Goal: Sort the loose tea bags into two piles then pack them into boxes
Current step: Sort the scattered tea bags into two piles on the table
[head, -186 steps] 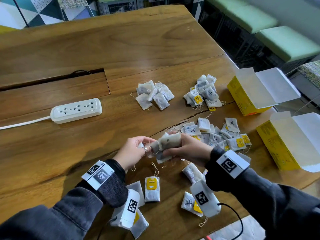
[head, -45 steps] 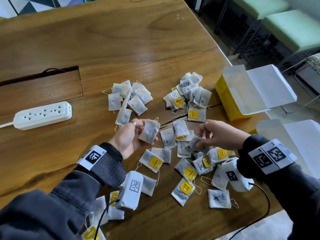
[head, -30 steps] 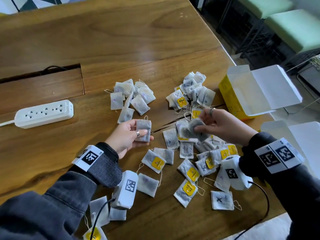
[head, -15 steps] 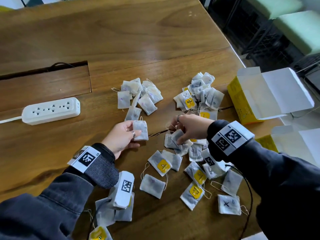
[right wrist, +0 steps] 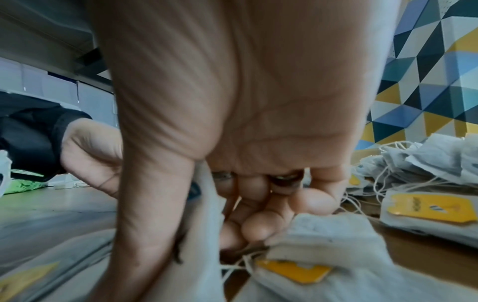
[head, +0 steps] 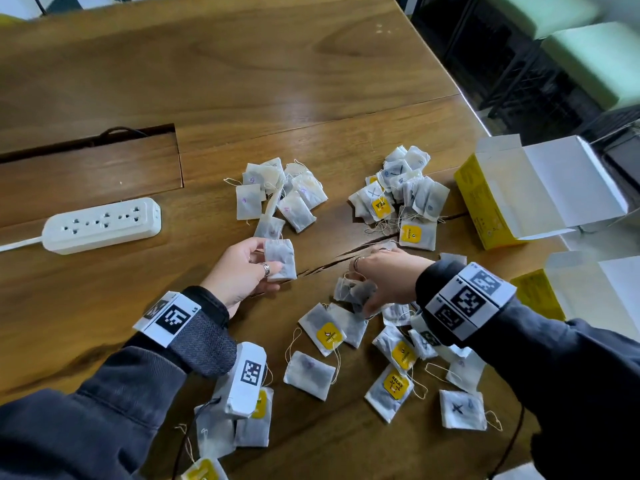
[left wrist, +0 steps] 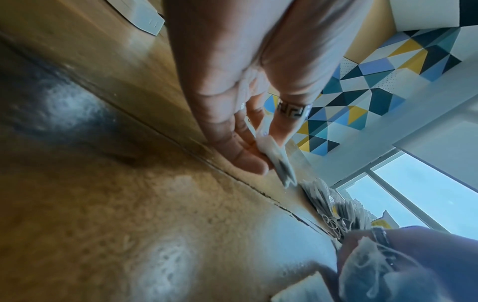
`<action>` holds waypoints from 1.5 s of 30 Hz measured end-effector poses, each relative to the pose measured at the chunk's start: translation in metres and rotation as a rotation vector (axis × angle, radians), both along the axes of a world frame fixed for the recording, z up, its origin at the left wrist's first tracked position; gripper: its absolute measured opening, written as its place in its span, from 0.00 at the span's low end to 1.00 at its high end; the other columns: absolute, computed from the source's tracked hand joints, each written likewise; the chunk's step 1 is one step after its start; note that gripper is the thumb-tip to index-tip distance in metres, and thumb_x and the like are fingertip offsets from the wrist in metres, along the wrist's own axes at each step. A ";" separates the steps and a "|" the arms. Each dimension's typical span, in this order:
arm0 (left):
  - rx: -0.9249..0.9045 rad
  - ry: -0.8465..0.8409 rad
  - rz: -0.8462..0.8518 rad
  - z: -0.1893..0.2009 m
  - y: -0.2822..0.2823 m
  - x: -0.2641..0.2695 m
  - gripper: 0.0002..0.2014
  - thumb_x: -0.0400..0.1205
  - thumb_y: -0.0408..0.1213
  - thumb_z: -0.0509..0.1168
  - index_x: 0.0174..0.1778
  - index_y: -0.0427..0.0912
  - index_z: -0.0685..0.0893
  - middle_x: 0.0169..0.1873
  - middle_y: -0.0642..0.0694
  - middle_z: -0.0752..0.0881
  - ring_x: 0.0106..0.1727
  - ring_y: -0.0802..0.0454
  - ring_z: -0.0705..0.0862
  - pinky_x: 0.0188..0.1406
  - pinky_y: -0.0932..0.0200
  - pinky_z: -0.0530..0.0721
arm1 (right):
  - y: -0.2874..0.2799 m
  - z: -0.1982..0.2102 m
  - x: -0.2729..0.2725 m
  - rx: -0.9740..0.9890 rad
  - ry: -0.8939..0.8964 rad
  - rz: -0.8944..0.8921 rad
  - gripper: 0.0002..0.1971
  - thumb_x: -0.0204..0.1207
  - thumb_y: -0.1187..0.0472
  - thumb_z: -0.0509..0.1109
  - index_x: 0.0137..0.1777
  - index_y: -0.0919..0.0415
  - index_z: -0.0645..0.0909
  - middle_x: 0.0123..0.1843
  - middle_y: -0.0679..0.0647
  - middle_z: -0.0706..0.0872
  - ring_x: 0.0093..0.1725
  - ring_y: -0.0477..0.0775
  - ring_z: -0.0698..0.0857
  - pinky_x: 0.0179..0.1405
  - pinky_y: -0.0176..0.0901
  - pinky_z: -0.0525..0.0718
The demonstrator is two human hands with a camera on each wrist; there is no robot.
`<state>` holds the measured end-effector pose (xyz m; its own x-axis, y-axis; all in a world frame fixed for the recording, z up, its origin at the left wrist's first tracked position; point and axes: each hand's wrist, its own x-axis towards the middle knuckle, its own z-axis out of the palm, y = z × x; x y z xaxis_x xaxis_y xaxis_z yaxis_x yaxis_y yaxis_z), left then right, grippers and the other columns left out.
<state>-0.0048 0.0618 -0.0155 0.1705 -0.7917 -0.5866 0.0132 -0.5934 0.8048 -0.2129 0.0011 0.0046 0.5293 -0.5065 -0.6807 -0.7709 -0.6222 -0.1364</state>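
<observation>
Two sorted piles of tea bags lie on the wooden table (head: 311, 81): a left pile (head: 280, 192) of plain bags and a right pile (head: 398, 192) with marked bags and yellow tags. Several loose tea bags (head: 391, 355) are scattered near me. My left hand (head: 263, 261) pinches one plain tea bag (head: 281, 259) just below the left pile; the same tea bag (left wrist: 278, 159) shows between thumb and fingers in the left wrist view. My right hand (head: 360, 292) reaches into the loose bags, fingers curled on a crumpled tea bag (head: 351, 291). Its curled fingers (right wrist: 258, 224) show in the right wrist view.
Two open yellow boxes stand at the right, one (head: 485, 199) behind the other (head: 533, 292), flaps raised. A white power strip (head: 100, 225) lies at the left with its cord. A cable slot (head: 86, 143) cuts the table. The table's right edge (head: 464, 98) drops off.
My right hand went to the right pile a second ago, then came back down to the loose bags and grips one. My left hand still holds its bag below the left pile.
</observation>
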 end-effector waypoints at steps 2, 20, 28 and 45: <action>-0.008 -0.026 -0.025 0.001 -0.001 0.002 0.17 0.78 0.24 0.66 0.60 0.44 0.77 0.49 0.44 0.86 0.49 0.48 0.87 0.39 0.58 0.89 | 0.003 -0.001 0.000 -0.027 0.031 0.046 0.30 0.69 0.43 0.73 0.66 0.59 0.74 0.65 0.54 0.78 0.68 0.57 0.73 0.68 0.53 0.70; -0.197 -0.348 0.065 0.012 -0.049 0.041 0.12 0.80 0.25 0.63 0.56 0.43 0.78 0.53 0.45 0.82 0.45 0.54 0.81 0.39 0.59 0.84 | -0.083 0.007 -0.038 -0.219 -0.629 -1.099 0.23 0.77 0.53 0.68 0.69 0.61 0.73 0.56 0.58 0.83 0.48 0.50 0.85 0.48 0.47 0.86; -0.231 -0.605 -0.367 0.023 0.016 0.054 0.17 0.83 0.25 0.53 0.54 0.50 0.81 0.53 0.51 0.85 0.49 0.54 0.84 0.48 0.56 0.81 | -0.011 0.013 -0.011 -0.153 -0.689 -0.659 0.16 0.84 0.54 0.54 0.66 0.58 0.74 0.58 0.53 0.78 0.55 0.49 0.76 0.49 0.35 0.67; -0.078 -0.848 -1.186 0.013 0.121 0.043 0.10 0.72 0.43 0.73 0.42 0.56 0.78 0.39 0.58 0.72 0.44 0.58 0.74 0.39 0.59 0.74 | 0.143 -0.015 0.068 -0.027 -0.373 0.137 0.30 0.72 0.43 0.70 0.71 0.56 0.74 0.64 0.56 0.72 0.64 0.57 0.70 0.64 0.53 0.74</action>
<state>0.0382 0.1824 -0.0030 -0.3259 -0.7354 -0.5941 -0.9274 0.1266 0.3520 -0.1450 0.1441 -0.0101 0.8015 -0.4293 -0.4162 -0.5812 -0.7229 -0.3737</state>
